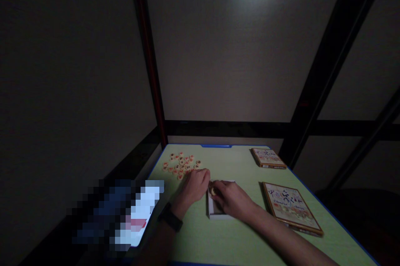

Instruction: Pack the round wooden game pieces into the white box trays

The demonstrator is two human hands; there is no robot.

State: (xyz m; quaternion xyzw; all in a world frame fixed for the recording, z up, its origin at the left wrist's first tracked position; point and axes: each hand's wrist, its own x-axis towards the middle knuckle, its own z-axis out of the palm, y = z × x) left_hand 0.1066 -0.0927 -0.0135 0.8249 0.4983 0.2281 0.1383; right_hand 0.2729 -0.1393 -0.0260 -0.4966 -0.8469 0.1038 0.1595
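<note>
A shallow white box point(215, 212) lies on the green table, with part of it covered by my right hand point(233, 199). The fingers of that hand are closed round a pale round Chinese chess piece point(214, 191) over the box's left side. My left hand point(197, 184), its wrist in a dark watch point(171, 218), is curled just left of the box; whatever its fingers hold is hidden. Beyond the left hand, several round Chinese chess pieces point(181, 161) with red and black characters are spread over the table's far left part.
Two flat brown-edged game boxes stand on the right: one far game box point(268, 157) and one nearer game box point(292, 207). A lit screen point(145, 207), partly pixelated, is at the lower left. The green table point(218, 245) has a blue rim; walls rise behind and to the left.
</note>
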